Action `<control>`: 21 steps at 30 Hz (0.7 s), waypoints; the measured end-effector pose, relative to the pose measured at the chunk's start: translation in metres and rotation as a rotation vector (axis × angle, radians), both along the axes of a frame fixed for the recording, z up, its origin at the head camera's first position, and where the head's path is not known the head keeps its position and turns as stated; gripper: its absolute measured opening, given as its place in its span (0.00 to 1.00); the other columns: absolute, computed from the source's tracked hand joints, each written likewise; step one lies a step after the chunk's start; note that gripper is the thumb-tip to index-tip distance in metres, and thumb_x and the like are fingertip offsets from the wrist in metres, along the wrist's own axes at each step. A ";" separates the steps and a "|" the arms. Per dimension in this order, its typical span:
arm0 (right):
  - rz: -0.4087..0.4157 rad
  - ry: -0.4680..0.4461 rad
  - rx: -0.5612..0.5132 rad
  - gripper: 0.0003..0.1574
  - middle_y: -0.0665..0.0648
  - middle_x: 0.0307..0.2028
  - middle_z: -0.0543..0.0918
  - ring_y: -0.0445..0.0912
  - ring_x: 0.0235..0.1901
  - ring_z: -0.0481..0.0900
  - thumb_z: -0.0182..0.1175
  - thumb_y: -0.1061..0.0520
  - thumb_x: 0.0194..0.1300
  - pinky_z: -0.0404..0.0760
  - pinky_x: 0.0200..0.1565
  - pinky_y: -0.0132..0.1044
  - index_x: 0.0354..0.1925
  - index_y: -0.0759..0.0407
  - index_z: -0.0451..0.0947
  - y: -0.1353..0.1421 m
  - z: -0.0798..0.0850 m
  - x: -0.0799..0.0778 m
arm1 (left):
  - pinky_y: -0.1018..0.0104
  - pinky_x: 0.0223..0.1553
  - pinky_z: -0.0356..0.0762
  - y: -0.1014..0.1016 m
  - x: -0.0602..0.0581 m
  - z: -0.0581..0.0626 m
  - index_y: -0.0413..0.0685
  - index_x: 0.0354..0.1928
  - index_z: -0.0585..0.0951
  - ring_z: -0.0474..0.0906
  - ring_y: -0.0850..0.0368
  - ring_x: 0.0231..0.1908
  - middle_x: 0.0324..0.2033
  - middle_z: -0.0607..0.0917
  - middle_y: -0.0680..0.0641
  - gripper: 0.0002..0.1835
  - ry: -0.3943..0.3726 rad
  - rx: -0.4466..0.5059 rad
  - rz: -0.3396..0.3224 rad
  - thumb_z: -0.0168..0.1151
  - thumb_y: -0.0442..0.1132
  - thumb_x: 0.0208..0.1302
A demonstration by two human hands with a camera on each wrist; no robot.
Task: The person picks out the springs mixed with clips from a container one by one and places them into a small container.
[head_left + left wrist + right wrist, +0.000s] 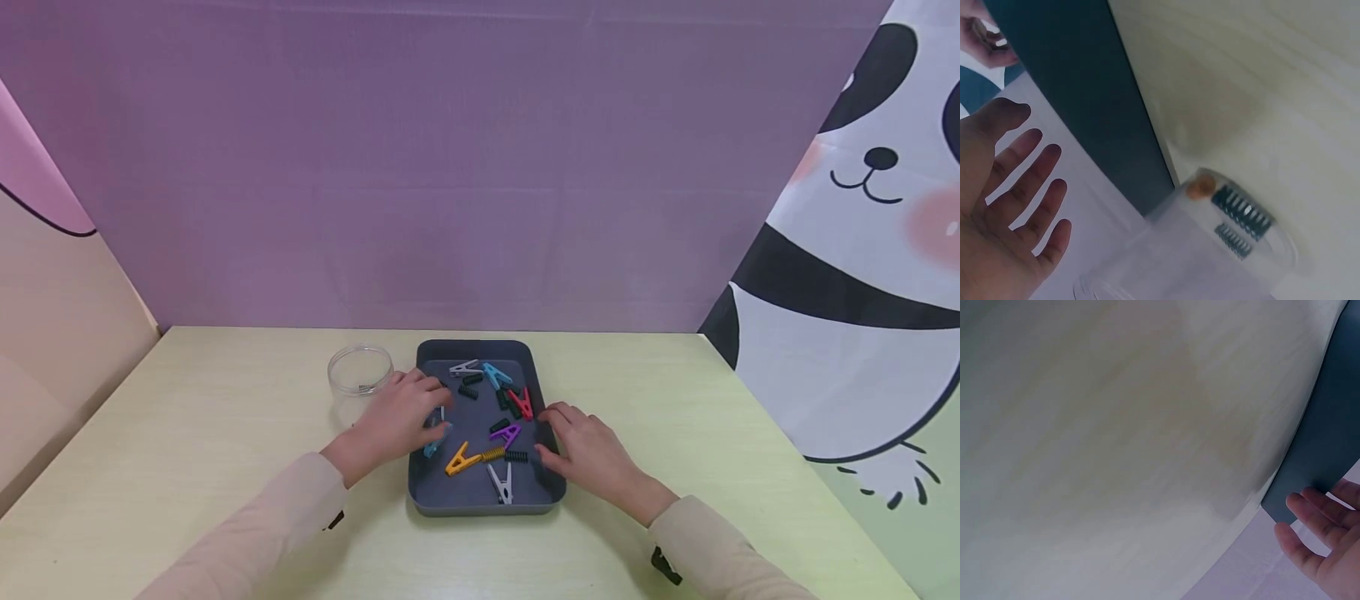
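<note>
A dark grey tray holds plastic clips and coil springs. My left hand hovers over its left rim, fingers spread, holding nothing in the left wrist view. Under its thumb lies a blue clip, partly hidden. At the tray's right wall, my right hand has loosely bent fingers; whether they touch the wall I cannot tell. In the tray are a yellow clip, a purple clip, a red clip, a white clip, a gold spring and several dark springs.
A clear round container stands left of the tray, behind my left hand. Through its wall, dark springs and an orange-brown piece show. A purple backdrop rises behind the pale wooden table.
</note>
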State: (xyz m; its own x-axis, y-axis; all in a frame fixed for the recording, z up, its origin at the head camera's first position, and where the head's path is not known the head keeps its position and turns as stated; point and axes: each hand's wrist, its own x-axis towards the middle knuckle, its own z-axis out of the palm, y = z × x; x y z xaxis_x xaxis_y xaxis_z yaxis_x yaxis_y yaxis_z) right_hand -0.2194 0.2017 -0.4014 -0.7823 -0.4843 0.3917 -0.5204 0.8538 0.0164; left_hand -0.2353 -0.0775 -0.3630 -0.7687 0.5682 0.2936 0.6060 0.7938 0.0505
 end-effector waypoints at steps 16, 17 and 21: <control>0.004 -0.002 0.000 0.23 0.54 0.42 0.79 0.45 0.38 0.78 0.64 0.48 0.52 0.78 0.34 0.38 0.42 0.61 0.76 0.000 0.000 -0.001 | 0.61 0.43 0.67 0.027 0.007 -0.016 0.55 0.42 0.81 0.70 0.56 0.41 0.40 0.82 0.54 0.15 -0.027 -0.083 -0.107 0.61 0.53 0.56; 0.005 -0.002 0.000 0.23 0.54 0.42 0.79 0.45 0.38 0.78 0.64 0.48 0.52 0.78 0.34 0.38 0.42 0.61 0.76 0.000 0.000 0.000 | 0.61 0.44 0.67 0.028 0.007 -0.017 0.55 0.41 0.81 0.70 0.56 0.41 0.40 0.82 0.54 0.15 -0.029 -0.085 -0.112 0.60 0.53 0.56; 0.006 0.003 0.001 0.23 0.54 0.42 0.79 0.45 0.38 0.78 0.64 0.47 0.52 0.78 0.34 0.38 0.42 0.60 0.76 0.000 0.000 0.000 | 0.60 0.46 0.68 0.033 0.008 -0.020 0.57 0.41 0.81 0.71 0.57 0.42 0.40 0.82 0.54 0.14 -0.051 -0.091 -0.132 0.61 0.53 0.56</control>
